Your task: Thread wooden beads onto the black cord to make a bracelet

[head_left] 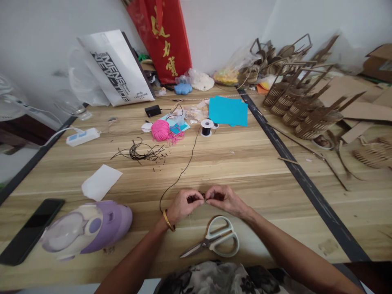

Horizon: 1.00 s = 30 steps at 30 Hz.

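My left hand [185, 203] and my right hand [225, 200] meet just above the tabletop, thumbs and forefingers pinched together at the tips. Between them shows a small dark bit of black cord, its exact shape hidden by the fingers. A thin black cord [180, 173] runs from a white spool [206, 127] down the table and passes behind my left wrist, which wears a gold bracelet. Below the hands lie scissors [211, 241] with pale green handles, blades pointing left. A heap of cut black cords [142, 152] with short snippets lies farther off to the left.
A purple-and-white device [107, 224], a black phone [29, 232] and white paper [102, 182] lie left. Pink yarn [160, 130] and blue sheets [228, 111] lie toward the back. Woven baskets [317, 118] stand right. A white power strip [83, 137] sits at left.
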Motion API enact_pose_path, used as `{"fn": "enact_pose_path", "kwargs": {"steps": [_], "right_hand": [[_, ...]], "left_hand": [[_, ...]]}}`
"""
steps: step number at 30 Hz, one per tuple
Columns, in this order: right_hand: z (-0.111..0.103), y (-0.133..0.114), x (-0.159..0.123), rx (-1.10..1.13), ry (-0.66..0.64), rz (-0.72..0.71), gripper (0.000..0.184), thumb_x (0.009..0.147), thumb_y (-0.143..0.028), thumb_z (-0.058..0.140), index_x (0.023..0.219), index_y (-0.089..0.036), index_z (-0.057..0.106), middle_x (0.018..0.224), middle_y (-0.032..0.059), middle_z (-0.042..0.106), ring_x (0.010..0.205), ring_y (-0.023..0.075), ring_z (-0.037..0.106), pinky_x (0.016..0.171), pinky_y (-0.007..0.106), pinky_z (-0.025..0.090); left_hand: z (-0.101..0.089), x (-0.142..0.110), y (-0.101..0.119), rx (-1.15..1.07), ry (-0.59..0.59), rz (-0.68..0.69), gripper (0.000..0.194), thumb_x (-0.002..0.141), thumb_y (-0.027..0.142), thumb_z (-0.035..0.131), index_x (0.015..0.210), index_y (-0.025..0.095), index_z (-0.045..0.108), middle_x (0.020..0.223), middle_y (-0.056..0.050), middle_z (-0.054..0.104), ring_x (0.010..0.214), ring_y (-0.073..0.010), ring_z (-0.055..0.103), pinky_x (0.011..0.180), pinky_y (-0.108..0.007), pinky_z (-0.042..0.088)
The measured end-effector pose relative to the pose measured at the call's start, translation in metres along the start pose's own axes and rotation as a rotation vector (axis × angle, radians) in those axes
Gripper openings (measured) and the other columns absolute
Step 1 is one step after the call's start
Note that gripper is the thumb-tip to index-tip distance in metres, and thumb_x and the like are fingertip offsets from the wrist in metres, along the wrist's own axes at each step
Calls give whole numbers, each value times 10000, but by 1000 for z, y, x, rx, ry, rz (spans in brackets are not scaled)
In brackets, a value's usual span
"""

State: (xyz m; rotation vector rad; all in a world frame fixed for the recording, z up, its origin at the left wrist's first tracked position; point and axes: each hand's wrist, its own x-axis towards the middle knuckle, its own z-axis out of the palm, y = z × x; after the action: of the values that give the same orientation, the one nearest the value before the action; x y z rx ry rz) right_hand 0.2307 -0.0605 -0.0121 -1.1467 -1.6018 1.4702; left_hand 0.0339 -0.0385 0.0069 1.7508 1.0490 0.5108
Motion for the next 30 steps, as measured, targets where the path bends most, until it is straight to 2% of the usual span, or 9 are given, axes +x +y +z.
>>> {"fn": "enact_pose_path", "kwargs": {"steps": [10,16,30], "right_hand": [[0,2,0,-2,-1,-15,267,794,-402,654,801,-136,641,665,0,574,594,96,490,552,218,389],[-1,3,0,-39,0,-39,291,808,-429,634,799,-139,639,693,14,604,631,115,529,594,233,427],[1,-2,-2,-191,-10,-219,245,890,-384,548,836,-156,619,775,34,609,722,142,543,665,247,425]], "left_hand": [[0,0,-1,-9,-4,-11,90,740,182,638,743,124,708,699,-41,704,623,-124,580,603,-215,421],[0,1,-3,-11,-3,14,86,737,179,634,747,135,707,705,-39,705,621,-121,579,601,-217,431],[-1,0,-1,-112,-15,-11,81,696,164,657,766,123,665,679,-17,616,610,-97,517,571,-195,411]]}}
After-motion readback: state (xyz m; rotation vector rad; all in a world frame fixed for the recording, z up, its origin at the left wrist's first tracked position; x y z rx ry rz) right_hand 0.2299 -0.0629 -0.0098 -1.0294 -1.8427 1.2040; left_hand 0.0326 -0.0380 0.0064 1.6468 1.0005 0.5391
